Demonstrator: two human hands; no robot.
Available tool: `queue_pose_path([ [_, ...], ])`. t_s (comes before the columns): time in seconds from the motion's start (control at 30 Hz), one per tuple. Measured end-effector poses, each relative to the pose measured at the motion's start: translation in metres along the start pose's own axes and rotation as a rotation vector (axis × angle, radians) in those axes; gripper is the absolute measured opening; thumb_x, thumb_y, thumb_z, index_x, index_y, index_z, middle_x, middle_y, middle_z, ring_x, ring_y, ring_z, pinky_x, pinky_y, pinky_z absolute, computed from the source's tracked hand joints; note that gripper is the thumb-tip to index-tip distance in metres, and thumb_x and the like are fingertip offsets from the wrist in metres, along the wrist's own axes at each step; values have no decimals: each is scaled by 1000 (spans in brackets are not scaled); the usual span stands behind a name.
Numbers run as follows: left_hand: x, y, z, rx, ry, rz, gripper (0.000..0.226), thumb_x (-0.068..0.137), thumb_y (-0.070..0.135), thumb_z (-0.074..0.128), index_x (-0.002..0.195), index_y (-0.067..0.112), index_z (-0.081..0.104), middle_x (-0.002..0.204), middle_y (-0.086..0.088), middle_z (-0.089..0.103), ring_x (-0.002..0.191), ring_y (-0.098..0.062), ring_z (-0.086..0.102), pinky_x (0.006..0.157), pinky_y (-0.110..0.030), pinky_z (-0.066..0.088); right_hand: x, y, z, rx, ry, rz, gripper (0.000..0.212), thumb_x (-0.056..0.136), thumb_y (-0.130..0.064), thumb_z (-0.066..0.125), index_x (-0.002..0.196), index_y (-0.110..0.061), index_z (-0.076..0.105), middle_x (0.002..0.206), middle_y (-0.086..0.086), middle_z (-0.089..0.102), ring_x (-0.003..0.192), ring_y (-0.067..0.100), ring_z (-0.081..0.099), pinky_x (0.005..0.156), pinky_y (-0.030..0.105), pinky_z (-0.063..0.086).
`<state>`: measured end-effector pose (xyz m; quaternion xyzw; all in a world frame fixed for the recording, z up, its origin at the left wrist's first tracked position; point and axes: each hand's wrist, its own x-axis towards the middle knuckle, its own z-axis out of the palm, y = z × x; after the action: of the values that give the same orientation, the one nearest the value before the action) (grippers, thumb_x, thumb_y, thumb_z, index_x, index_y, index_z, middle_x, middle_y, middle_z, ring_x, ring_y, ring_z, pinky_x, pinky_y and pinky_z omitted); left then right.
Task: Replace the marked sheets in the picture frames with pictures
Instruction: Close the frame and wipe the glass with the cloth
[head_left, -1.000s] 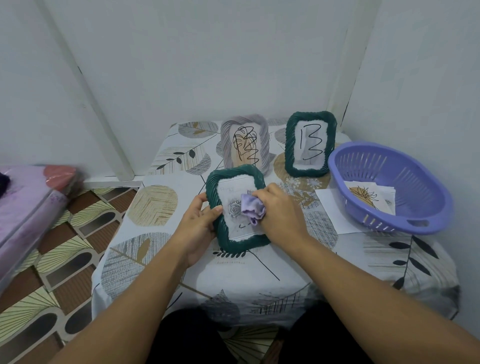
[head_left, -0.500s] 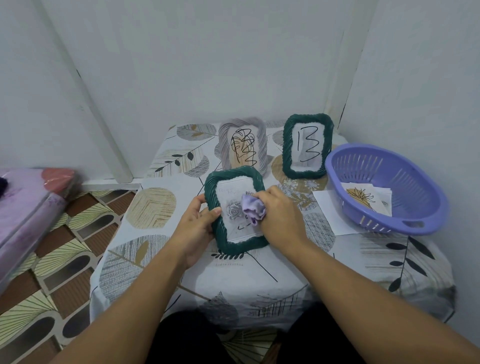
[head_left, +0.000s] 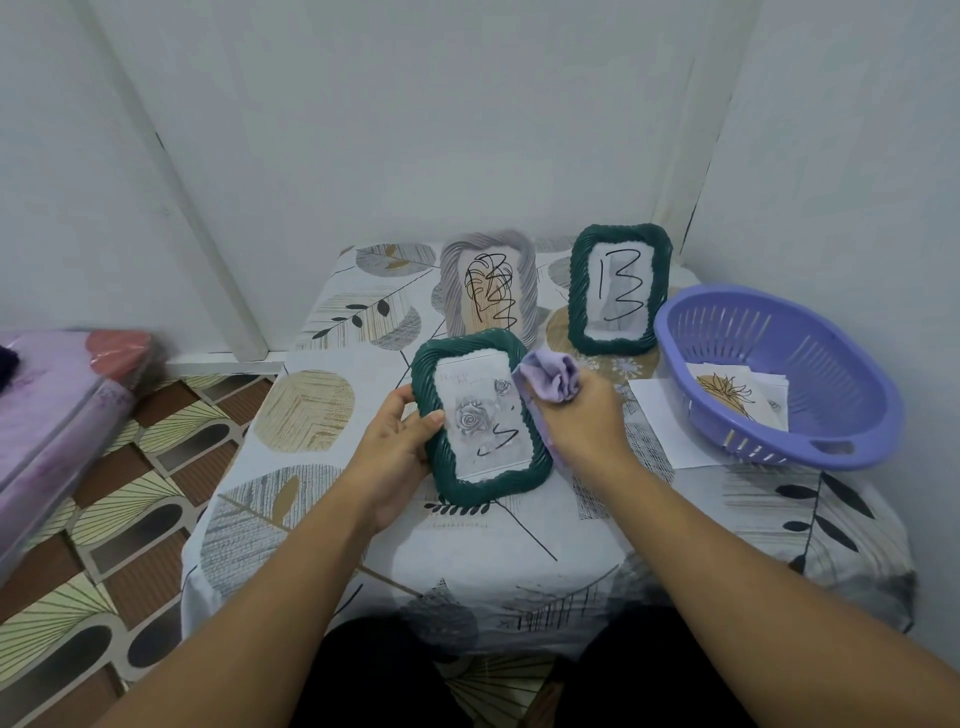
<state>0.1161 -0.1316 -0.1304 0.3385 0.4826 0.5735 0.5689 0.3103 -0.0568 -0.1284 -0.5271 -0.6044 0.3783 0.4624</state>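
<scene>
My left hand (head_left: 397, 441) grips the left edge of a dark green frame (head_left: 480, 415), tilted up on the table, with a grey rose picture and a few black marker strokes behind its glass. My right hand (head_left: 582, 421) holds a crumpled lilac cloth (head_left: 548, 382) at the frame's upper right edge. Behind stand a grey frame (head_left: 488, 288) with black scribbles and a second green frame (head_left: 618, 288) marked "13". A purple basket (head_left: 779, 374) on the right holds pictures (head_left: 727, 397).
The small table (head_left: 322, 410) wears a leaf-print cloth and sits in a white-walled corner. A white sheet (head_left: 657, 410) lies partly under the basket. A pink mattress (head_left: 57, 405) lies on the patterned floor at the left.
My right hand has slid the cloth from the middle of the glass to the frame's upper right edge, uncovering the rose picture. My left hand keeps its grip.
</scene>
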Motion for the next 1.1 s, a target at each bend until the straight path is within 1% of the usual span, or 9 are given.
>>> queue_pose_path([
  [0.1, 1, -1, 1, 2, 3, -2, 27, 107, 4, 47, 131, 17, 50, 106, -9, 77, 92, -22, 74, 77, -38, 60, 1, -1, -5, 44, -33, -4, 25, 87, -44, 78, 91, -20, 77, 73, -2, 74, 79, 27, 71, 75, 45, 61],
  [0.17, 1, -1, 1, 4, 5, -2, 28, 107, 5, 47, 132, 16, 50, 106, -10, 77, 92, -23, 73, 81, -40, 59, 1, 3, -6, -120, -53, -109, 26, 89, -43, 76, 85, -17, 74, 73, 1, 70, 75, 26, 68, 67, 45, 58],
  [0.27, 1, -1, 1, 2, 1, -3, 27, 106, 4, 47, 130, 17, 51, 107, -10, 77, 94, -24, 73, 85, -42, 60, 3, 7, -5, -370, -85, -226, 17, 93, -33, 73, 80, -22, 70, 79, -4, 63, 69, 14, 56, 60, 32, 42],
  [0.33, 0, 0, 0, -2, -1, -3, 27, 106, 4, 48, 129, 18, 51, 107, -10, 77, 97, -25, 72, 89, -44, 59, 0, 1, -7, -482, -121, -282, 4, 91, -23, 74, 94, -21, 72, 92, -4, 59, 77, 12, 54, 67, 28, 42],
  [0.4, 0, -1, 0, -7, 0, -2, 27, 106, 4, 48, 128, 18, 51, 108, -11, 77, 97, -26, 72, 92, -47, 57, -8, -3, -7, -554, -175, -310, 16, 87, -19, 76, 103, -21, 72, 98, -6, 56, 82, 12, 55, 71, 28, 48],
  [0.53, 1, -2, -1, -9, 4, -3, 28, 106, 3, 48, 128, 19, 52, 105, -11, 77, 94, -24, 72, 89, -46, 58, -18, -4, -5, -611, -217, -332, 23, 86, -20, 78, 108, -26, 70, 101, -10, 56, 84, 11, 57, 73, 32, 54],
  [0.83, 2, -3, 1, -8, -3, 5, 26, 106, 3, 48, 126, 19, 53, 103, -10, 77, 90, -23, 72, 86, -45, 57, -30, 2, -1, -587, -171, -326, 18, 87, -23, 75, 103, -22, 68, 102, -9, 55, 82, 12, 57, 69, 30, 53],
  [0.93, 3, -3, 2, -5, -10, 10, 26, 106, 3, 48, 126, 19, 52, 104, -11, 77, 91, -24, 72, 88, -46, 58, -24, 4, -3, -581, -110, -300, 20, 87, -19, 75, 106, -21, 68, 102, -7, 55, 82, 13, 58, 70, 35, 56],
  [1.1, 2, -3, 2, 0, -7, 6, 26, 106, 4, 48, 127, 19, 52, 106, -12, 76, 91, -23, 73, 81, -42, 59, -30, 9, 3, -592, -97, -317, 23, 85, -24, 78, 105, -21, 67, 102, -7, 54, 79, 13, 58, 67, 37, 57],
])
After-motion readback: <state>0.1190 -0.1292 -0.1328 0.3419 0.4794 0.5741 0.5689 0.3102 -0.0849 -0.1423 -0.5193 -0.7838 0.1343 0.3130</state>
